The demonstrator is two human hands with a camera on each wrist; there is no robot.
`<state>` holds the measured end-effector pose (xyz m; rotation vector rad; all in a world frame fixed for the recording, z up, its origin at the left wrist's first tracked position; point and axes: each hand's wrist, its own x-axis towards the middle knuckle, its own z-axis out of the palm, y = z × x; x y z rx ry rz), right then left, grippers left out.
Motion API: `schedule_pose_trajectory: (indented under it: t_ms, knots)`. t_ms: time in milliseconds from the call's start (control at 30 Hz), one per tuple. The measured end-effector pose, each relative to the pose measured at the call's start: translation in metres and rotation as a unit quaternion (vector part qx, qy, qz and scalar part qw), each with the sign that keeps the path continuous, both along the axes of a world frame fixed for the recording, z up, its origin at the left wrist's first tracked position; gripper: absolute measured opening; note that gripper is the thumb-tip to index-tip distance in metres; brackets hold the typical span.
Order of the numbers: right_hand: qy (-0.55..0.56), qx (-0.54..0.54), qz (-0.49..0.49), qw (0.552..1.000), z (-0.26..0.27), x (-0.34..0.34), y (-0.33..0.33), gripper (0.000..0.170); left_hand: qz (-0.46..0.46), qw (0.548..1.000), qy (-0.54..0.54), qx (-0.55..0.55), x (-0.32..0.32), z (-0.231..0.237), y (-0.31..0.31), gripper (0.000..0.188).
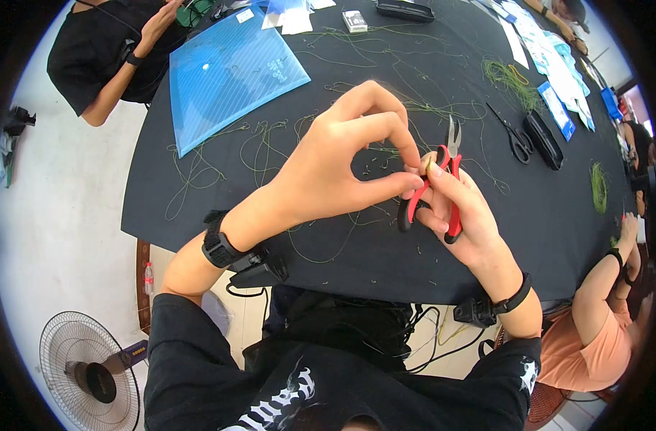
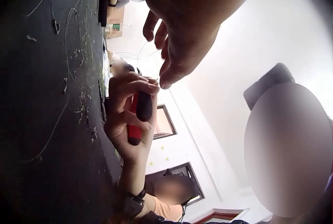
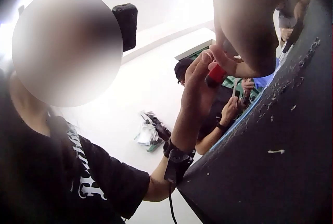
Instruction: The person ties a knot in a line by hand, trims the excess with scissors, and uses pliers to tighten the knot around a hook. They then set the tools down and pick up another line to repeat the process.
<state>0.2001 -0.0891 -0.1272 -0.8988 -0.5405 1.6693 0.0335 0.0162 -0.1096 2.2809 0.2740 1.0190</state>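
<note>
In the head view, red-and-black pliers [image 1: 455, 172] lie in the right hand [image 1: 472, 215], their metal jaws pointing away from the body. The right thumb and forefinger pinch something tiny. Meeting them, the left hand [image 1: 328, 158] has its thumb and forefinger tips together at the same spot; what they pinch is too small to identify. In the left wrist view the left hand [image 2: 187, 31] is above the right hand [image 2: 125, 114], whose fingers curl round the pliers [image 2: 135, 125]. The right wrist view shows a red handle [image 3: 215, 73] by the fingertips.
On the black tablecloth [image 1: 371, 266] lie green threads [image 1: 511, 82], a blue folder [image 1: 227, 79], scissors [image 1: 518, 140], a black case [image 1: 543, 140] and small scattered bits. Another green bundle [image 1: 599, 188] lies at the right. Other people sit around the table.
</note>
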Motion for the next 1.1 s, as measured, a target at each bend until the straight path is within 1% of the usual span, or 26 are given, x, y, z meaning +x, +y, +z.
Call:
schedule_pose_trajectory:
  t_ms: [33, 133, 333, 433, 833, 933, 967, 1033, 1100]
  knots:
    - [0.002, 0.002, -0.016, 1.000, -0.001, -0.001, 0.000, 0.021, 0.004, 1.000, -0.007, -0.007, 0.001, -0.002, -0.001, 0.018]
    - [-0.006, -0.002, -0.022, 1.000, -0.001, -0.001, 0.000, 0.019, 0.015, 1.000, -0.011, -0.016, 0.003, -0.006, -0.002, 0.018]
    - [-0.074, 0.010, -0.063, 0.995, 0.001, -0.007, 0.000, 0.019, 0.042, 0.998, -0.001, -0.056, 0.006, -0.012, -0.005, 0.016]
    - [-0.071, 0.004, -0.071, 0.995, 0.000, -0.009, -0.001, 0.018, 0.051, 0.997, 0.002, -0.058, 0.007, -0.013, -0.007, 0.015]
    - [-0.110, 0.014, -0.072, 0.991, 0.001, -0.011, -0.001, 0.018, 0.061, 0.997, -0.009, -0.050, 0.009, -0.015, -0.007, 0.014]
    - [-0.130, 0.017, -0.040, 0.991, 0.001, -0.009, -0.001, 0.018, 0.069, 0.997, -0.010, -0.042, 0.008, -0.013, -0.007, 0.014]
    - [-0.139, 0.016, -0.044, 0.989, 0.001, -0.010, -0.001, 0.019, 0.072, 0.997, -0.009, -0.039, 0.007, -0.012, -0.007, 0.014]
    - [-0.159, 0.015, -0.053, 0.986, 0.001, -0.012, 0.000, 0.023, 0.097, 0.994, -0.027, 0.045, 0.003, -0.007, -0.001, 0.014]
    - [-0.198, 0.043, -0.037, 0.979, 0.003, -0.011, 0.000, 0.028, 0.117, 0.984, -0.040, 0.127, -0.002, 0.001, 0.007, 0.017]
